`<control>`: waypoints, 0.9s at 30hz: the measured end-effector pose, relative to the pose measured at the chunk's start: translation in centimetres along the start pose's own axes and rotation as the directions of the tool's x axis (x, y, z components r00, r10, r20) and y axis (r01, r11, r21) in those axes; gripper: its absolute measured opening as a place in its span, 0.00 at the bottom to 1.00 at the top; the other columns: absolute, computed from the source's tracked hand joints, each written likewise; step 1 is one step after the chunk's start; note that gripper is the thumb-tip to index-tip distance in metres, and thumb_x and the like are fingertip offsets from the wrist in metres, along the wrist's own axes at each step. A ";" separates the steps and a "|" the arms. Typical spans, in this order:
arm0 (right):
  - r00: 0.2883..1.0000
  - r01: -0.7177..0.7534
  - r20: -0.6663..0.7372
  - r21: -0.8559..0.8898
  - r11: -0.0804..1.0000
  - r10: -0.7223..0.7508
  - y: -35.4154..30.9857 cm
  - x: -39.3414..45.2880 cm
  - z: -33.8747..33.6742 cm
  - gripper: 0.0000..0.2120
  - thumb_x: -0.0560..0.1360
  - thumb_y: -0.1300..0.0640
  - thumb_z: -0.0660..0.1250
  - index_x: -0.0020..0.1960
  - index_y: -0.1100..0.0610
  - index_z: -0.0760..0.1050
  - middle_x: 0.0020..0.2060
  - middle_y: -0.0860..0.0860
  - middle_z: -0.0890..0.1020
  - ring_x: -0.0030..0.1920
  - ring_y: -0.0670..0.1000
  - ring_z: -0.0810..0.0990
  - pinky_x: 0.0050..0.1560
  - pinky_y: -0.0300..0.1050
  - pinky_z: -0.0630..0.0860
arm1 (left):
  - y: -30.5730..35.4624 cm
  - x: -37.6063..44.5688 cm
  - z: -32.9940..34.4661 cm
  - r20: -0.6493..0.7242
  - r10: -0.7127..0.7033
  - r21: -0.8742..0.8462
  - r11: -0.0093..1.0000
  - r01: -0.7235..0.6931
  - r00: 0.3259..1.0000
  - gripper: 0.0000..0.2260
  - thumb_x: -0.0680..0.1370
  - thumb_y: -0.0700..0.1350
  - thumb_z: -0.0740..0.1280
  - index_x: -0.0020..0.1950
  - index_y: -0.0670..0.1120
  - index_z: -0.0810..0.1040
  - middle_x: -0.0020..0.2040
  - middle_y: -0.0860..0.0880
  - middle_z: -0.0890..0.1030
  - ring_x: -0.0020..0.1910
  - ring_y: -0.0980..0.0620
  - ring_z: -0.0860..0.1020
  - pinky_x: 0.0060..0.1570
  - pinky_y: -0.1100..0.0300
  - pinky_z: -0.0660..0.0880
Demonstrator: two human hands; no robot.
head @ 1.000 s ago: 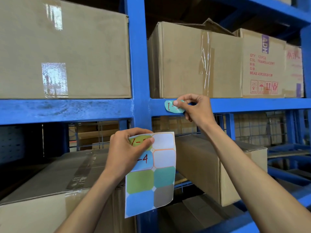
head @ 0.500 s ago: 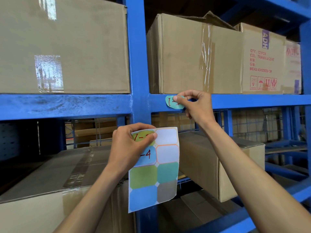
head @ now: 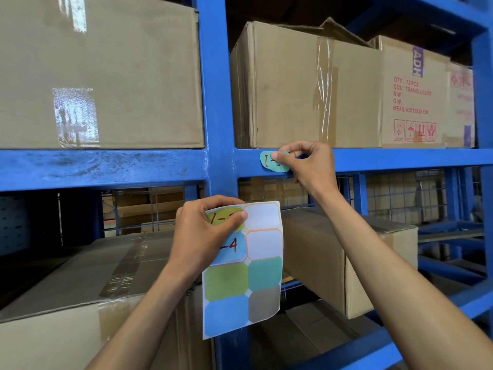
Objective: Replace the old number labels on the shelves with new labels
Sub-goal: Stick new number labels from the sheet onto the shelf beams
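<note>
The right hand [head: 309, 166] pinches a teal label [head: 272, 162] on the blue shelf beam [head: 400, 160], at 12 o'clock from the sticker sheet [head: 248, 276]; the left hand [head: 205, 233] grips that sheet's top-left corner, thumb across a green label [head: 221, 218]

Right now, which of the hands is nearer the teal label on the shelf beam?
Right. The right hand pinches the teal label on the beam; the left hand is lower, holding the sticker sheet.
</note>
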State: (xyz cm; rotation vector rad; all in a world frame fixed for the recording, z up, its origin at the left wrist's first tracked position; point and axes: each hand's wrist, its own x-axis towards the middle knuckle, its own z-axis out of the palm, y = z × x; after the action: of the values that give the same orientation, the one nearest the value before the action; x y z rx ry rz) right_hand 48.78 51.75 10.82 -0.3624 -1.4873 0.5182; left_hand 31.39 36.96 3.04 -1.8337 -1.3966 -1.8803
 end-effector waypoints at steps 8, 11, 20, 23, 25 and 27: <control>0.992 -0.005 -0.124 -0.165 0.986 -0.016 -0.8 -0.3 -0.2 0.19 0.62 0.43 0.80 0.48 0.52 0.83 0.35 0.51 0.83 0.46 0.48 0.84 0.48 0.58 0.82 | 0.4 -0.3 0.0 0.004 -0.002 -0.009 1.000 0.002 1.000 0.03 0.71 0.48 0.77 0.43 0.55 0.87 0.38 0.58 0.86 0.35 0.59 0.83 0.35 0.61 0.80; 0.987 -0.062 -0.151 -0.081 0.995 0.049 -0.6 0.0 -0.4 0.21 0.63 0.46 0.81 0.48 0.56 0.80 0.37 0.54 0.83 0.48 0.50 0.84 0.48 0.63 0.80 | 0.6 -0.4 0.0 0.002 -0.005 -0.004 1.000 0.005 1.000 0.03 0.71 0.48 0.77 0.43 0.54 0.87 0.38 0.57 0.86 0.36 0.57 0.83 0.37 0.56 0.82; 0.994 -0.005 -0.105 0.029 1.000 0.008 0.7 -0.6 -1.1 0.07 0.71 0.58 0.77 0.45 0.54 0.79 0.37 0.52 0.82 0.43 0.53 0.82 0.31 0.40 0.76 | 1.4 -1.1 -0.4 -0.001 -0.023 0.001 1.000 0.023 1.000 0.03 0.71 0.48 0.78 0.43 0.54 0.87 0.38 0.58 0.86 0.36 0.57 0.84 0.37 0.54 0.84; 0.997 0.027 -0.067 0.047 0.998 -0.024 1.6 -1.4 -1.3 0.08 0.72 0.62 0.76 0.47 0.54 0.78 0.42 0.56 0.80 0.38 0.53 0.74 0.33 0.46 0.75 | 1.6 -1.3 -0.5 -0.007 -0.045 -0.002 0.999 0.045 0.999 0.03 0.71 0.48 0.77 0.43 0.54 0.87 0.39 0.58 0.87 0.38 0.55 0.85 0.39 0.50 0.84; 0.997 0.042 -0.073 0.028 0.999 -0.039 1.8 -1.8 -1.2 0.10 0.71 0.63 0.75 0.49 0.55 0.77 0.42 0.53 0.77 0.36 0.50 0.70 0.36 0.49 0.73 | 1.8 -1.4 -0.6 -0.002 -0.058 -0.003 0.998 0.058 0.998 0.03 0.71 0.48 0.77 0.44 0.54 0.87 0.40 0.57 0.87 0.39 0.54 0.85 0.40 0.48 0.84; 0.994 0.061 -0.084 -0.025 0.998 -0.063 1.6 -2.0 -0.7 0.11 0.71 0.63 0.75 0.49 0.55 0.76 0.42 0.50 0.75 0.37 0.46 0.69 0.38 0.46 0.71 | 2.0 -1.5 -0.6 0.002 -0.065 -0.001 0.998 0.065 0.998 0.03 0.71 0.48 0.77 0.44 0.54 0.87 0.39 0.57 0.87 0.39 0.53 0.85 0.40 0.46 0.84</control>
State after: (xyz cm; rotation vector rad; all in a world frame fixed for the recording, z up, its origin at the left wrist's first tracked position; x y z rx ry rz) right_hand 49.32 52.11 8.20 -0.3504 -1.4183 0.4323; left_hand 32.73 34.72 2.84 -1.8117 -1.4733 -1.9109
